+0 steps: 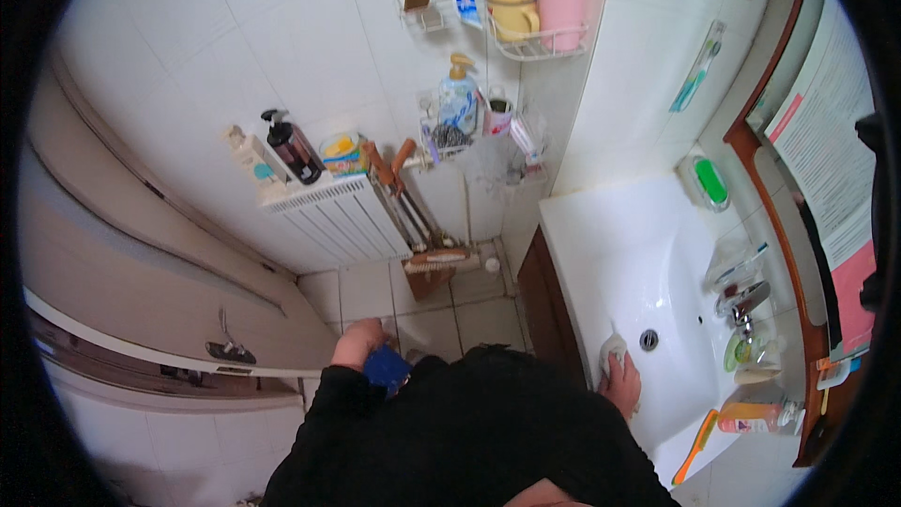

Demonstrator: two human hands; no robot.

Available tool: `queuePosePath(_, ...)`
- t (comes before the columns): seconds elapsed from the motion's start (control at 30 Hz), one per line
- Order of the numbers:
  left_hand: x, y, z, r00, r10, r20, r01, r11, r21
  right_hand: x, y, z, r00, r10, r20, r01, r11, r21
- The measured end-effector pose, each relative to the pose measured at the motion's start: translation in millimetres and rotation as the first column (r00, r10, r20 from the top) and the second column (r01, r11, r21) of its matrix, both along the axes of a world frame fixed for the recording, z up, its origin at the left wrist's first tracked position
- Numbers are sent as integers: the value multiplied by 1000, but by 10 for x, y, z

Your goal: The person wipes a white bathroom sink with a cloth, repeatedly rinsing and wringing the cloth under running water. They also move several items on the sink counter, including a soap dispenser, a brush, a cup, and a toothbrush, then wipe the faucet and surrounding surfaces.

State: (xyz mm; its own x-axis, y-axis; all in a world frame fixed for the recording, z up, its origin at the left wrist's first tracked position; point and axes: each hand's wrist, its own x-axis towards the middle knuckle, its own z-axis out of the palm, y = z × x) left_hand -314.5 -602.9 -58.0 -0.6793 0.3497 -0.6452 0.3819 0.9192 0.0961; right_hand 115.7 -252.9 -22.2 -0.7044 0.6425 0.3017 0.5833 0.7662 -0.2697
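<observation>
On the near inner side of the white washbasin (605, 239), my right hand (622, 386) presses a pale, crumpled cloth (614, 348) against the surface. The metal drain (649, 339) lies just to the right of that cloth. My left hand (360, 342) hangs low over the tiled floor with its fingers curled. A dark blue item (386, 368) shows right beside it; whether the hand holds this item is unclear. Behind the drain stands a chrome faucet (747, 301) on the basin's back ledge.
An orange brush (695, 447) and a pump bottle (753, 417) stand at the basin's near end. Green soap (709, 180) sits in a dish at the far corner. Left are a door (176, 274), a radiator (338, 215) with bottles, and a floor brush (440, 260). Wire shelves (538, 53) hold toiletries.
</observation>
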Motion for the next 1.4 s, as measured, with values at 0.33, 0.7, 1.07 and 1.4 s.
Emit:
queuePosePath(0.33, -219, 1092, 1216, 973, -231, -17, 219, 896, 387, -33, 48, -82, 1000, -6, 7, 5, 1000, 10)
queuePosePath(0.7, -587, 2997, 4071, 780, 140, -609, 625, -139, 768, -69, -69, 38, 997, -73, -3, 73, 997, 10)
queuePosePath(1.07, -1076, 3953, 4854, 889, -25, -458, 453, 198, 869, -94, -76, 20, 989, -142, -38, 143, 990, 15)
queuePosePath(1.4, -1167, 4116, 4877, 874, 1, -485, 484, 81, 872, -92, -60, 36, 988, -143, -65, 143, 990, 7)
